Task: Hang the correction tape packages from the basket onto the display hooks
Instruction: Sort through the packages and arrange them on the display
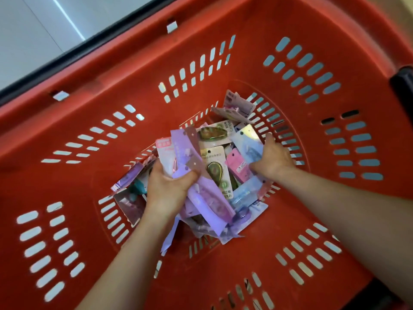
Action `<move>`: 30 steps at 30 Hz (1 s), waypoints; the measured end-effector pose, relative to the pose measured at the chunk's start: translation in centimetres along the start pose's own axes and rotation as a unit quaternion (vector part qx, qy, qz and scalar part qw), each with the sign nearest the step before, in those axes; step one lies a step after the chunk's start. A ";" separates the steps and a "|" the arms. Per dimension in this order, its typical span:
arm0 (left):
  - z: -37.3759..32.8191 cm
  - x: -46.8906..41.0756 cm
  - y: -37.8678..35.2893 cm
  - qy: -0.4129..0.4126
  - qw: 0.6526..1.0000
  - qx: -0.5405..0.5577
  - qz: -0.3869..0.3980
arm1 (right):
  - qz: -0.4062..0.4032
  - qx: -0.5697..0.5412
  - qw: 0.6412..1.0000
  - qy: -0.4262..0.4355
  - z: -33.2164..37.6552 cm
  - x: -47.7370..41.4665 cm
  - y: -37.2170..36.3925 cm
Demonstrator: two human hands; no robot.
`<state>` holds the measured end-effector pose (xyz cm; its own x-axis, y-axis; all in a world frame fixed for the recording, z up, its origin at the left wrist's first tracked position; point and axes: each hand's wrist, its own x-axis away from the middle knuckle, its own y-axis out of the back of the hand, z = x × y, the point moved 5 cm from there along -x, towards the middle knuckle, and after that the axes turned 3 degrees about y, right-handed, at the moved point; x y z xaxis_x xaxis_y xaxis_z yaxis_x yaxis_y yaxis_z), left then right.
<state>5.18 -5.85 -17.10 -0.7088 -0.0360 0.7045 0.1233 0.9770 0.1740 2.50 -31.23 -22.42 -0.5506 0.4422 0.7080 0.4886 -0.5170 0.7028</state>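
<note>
Two bare forearms are seen nearest to the camera, reaching down into a red plastic basket with slotted walls. The left forearm enters from the bottom edge and the right forearm from the right edge.

At the bottom of the basket a loose pile of correction tape packages is lying, in purple, pink, light blue and cream colours, the cards overlapping each other at many angles. None of them is hung anywhere; all are inside the basket.

The two hands are held apart, one at each side of the pile. The left hand is closed around a bundle of cards: a long purple package and a pink and white package are gripped together, and their upper ends stand out above the fist. The right hand is placed at the right side of the pile, its fingers curled over the edge of a light blue package and the thumb under it, so this card is pinched.

Between the hands a cream package with a green tape dispenser is lying face up.

A black handle is partly seen at the right edge. Beyond the basket rim, at the upper left, a pale grey floor and a dark strip are visible.
</note>
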 end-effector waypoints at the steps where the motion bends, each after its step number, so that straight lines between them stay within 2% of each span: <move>1: 0.0 0.3 -0.2 0.007 1.000 0.010 0.016 | -0.005 -0.002 1.000 -0.002 -0.1 -0.1 0.1; 6: -0.5 1.5 -0.3 0.019 0.998 0.032 0.043 | -0.040 -0.059 0.997 0.042 0.8 1.1 2.8; 9: -2.1 2.9 0.2 0.019 0.997 0.053 0.051 | 0.003 -0.127 0.987 0.097 1.9 2.7 5.6; 11: -3.5 4.2 0.6 0.016 0.995 0.079 0.053 | 0.051 -0.223 0.963 0.141 2.9 5.2 7.5; 13: -5.0 5.5 1.3 0.023 0.993 0.110 0.036 | 0.089 -0.337 0.919 0.187 4.1 9.0 9.3; 14: -5.7 6.1 1.7 0.030 0.990 0.132 0.030 | 0.097 -0.358 0.903 0.215 4.8 11.2 10.1; 16: -7.2 7.5 2.2 0.044 0.984 0.169 0.030 | 0.083 -0.339 0.901 0.257 5.8 14.9 11.0; 18: -8.5 8.8 2.4 0.054 0.980 0.191 0.028 | 0.117 -0.374 0.889 0.236 6.3 18.2 11.2; 20: -9.8 10.3 2.3 0.062 0.976 0.207 0.023 | 0.200 -0.410 0.864 0.214 6.7 21.3 11.2; 22: -11.2 11.8 2.0 0.061 0.974 0.214 0.029 | 0.226 -0.362 0.872 0.239 7.0 24.0 11.8; 27: -14.1 14.7 2.6 0.095 0.960 0.242 0.101 | 0.132 -0.305 0.912 0.241 6.7 27.3 14.5; 30: -15.5 16.1 3.5 0.131 0.952 0.229 0.152 | 0.122 -0.240 0.927 0.262 6.6 28.7 15.8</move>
<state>4.93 -6.30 5.49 -0.4833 0.2715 0.8323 -0.0629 0.9375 -0.3423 -1.09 -21.92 9.45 -0.7785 -0.0824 0.6222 0.3534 -0.8768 0.3261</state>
